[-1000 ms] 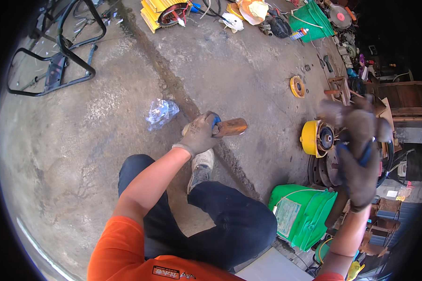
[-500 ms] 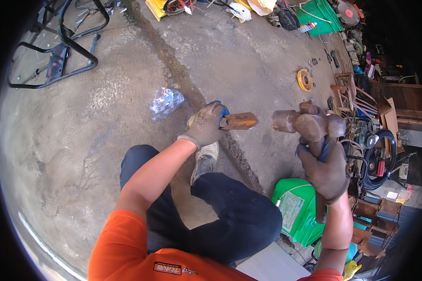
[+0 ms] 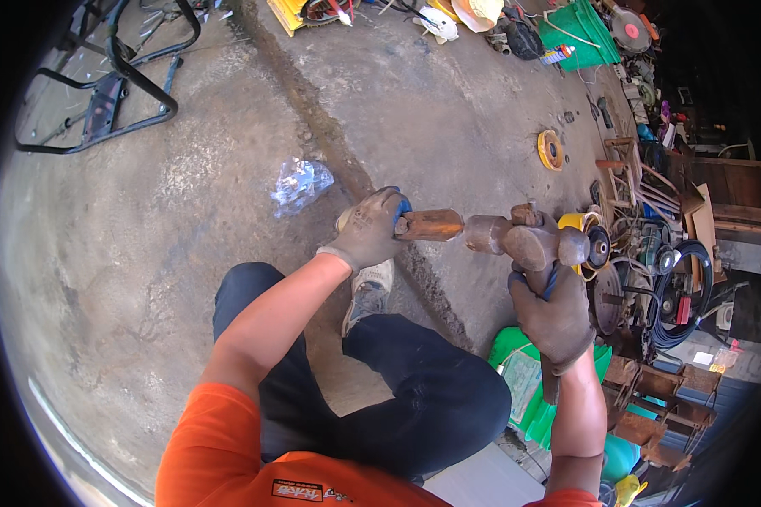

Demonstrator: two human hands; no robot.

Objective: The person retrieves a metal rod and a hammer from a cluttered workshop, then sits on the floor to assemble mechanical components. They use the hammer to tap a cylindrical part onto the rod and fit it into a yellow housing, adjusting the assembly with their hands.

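Observation:
My gloved left hand (image 3: 366, 226) is closed around a short, thick rusty-brown piece (image 3: 434, 225), wood or metal I cannot tell. It points to the right, and its right end shows an orange-brown patch. My gloved right hand (image 3: 556, 317) grips a ball-peen hammer (image 3: 528, 242) by its handle, close under the head. The hammer's flat face is level with the end of the rusty piece and very near it; whether they touch I cannot tell. Below the right hand, the lower handle shows beside the wrist.
A crumpled clear plastic bag (image 3: 300, 183) lies on the concrete floor left of a groove. A green container (image 3: 520, 380) stands by my knee. On the right are a yellow angle grinder (image 3: 579, 222), a yellow ring (image 3: 550, 149) and a black hose coil (image 3: 681, 334). A black metal frame (image 3: 135, 80) stands far left.
My right hand has swung the hammer left and slightly down, closing the gap to the rusty piece. The left hand has barely moved. The yellow grinder has come into view behind the hammer.

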